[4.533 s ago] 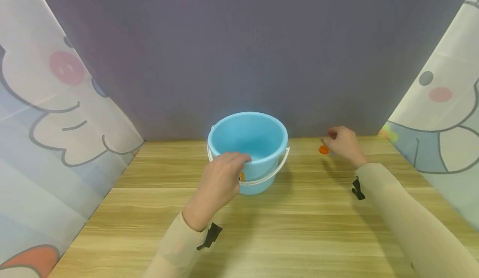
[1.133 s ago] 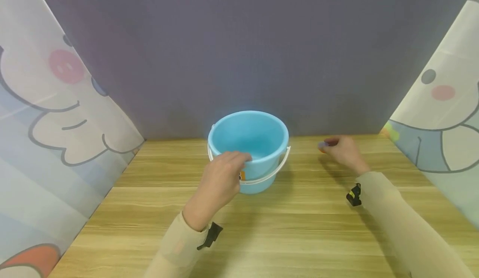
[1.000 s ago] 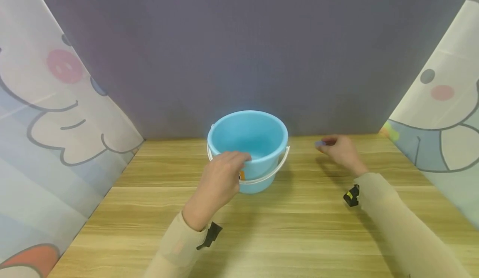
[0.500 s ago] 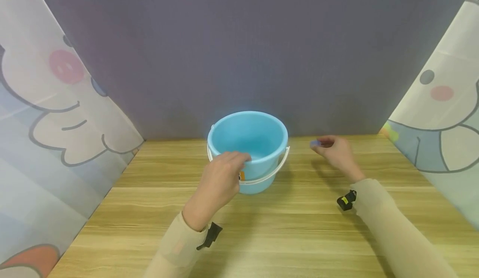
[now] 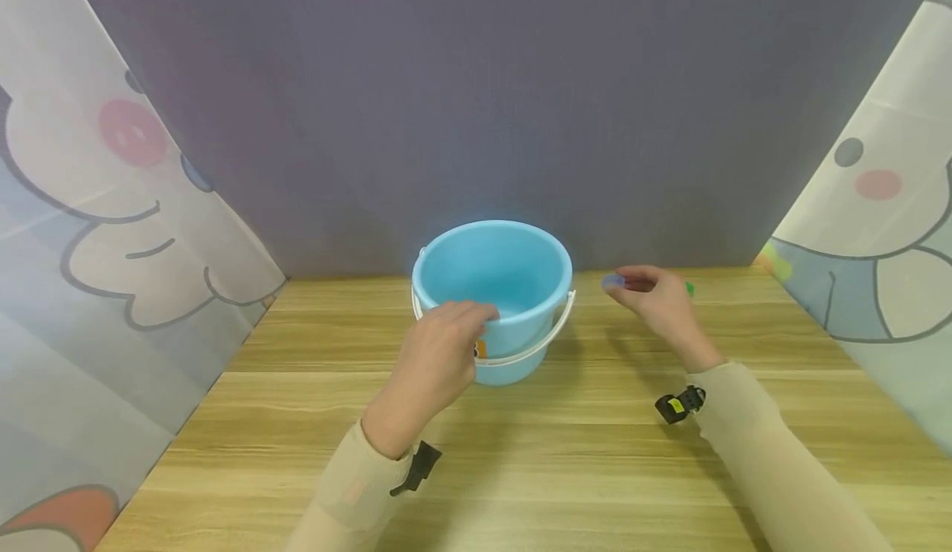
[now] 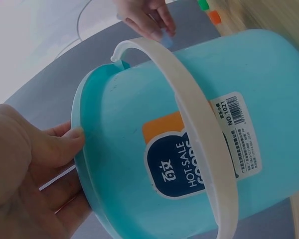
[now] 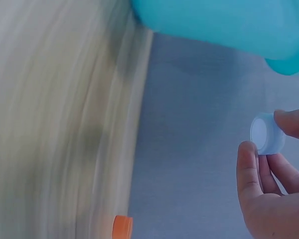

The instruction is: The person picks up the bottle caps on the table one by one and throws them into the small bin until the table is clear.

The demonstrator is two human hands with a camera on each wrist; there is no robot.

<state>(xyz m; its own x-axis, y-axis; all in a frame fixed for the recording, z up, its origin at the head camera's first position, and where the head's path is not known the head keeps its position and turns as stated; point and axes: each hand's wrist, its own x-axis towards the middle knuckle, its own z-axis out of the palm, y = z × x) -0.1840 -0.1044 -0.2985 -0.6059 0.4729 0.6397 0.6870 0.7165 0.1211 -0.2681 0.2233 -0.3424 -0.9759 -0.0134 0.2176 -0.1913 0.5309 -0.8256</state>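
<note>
A light blue bucket (image 5: 513,337) with a white handle (image 6: 209,144) stands upright on the table. My left hand (image 5: 435,349) holds its near rim, thumb outside and fingers reaching over the edge in the left wrist view. To the bucket's right, my right hand (image 5: 662,304) pinches a small pale blue bottle cap (image 7: 268,133) between thumb and fingertips, above the tabletop. An orange bottle cap (image 7: 122,227) lies on the table below the right hand; in the head view that hand hides it. A small green piece (image 5: 690,288), probably another cap, shows just behind the right hand.
The wood-grain table (image 5: 565,469) ends at a dark grey panel (image 5: 506,106) behind the bucket. Cartoon-printed curtains (image 5: 134,205) flank both sides. A label (image 6: 234,134) is on the bucket's side.
The right hand has picked up the pale blue cap beside the orange one and moved left toward the bucket. The green piece has come into view. The left hand has stayed on the rim.
</note>
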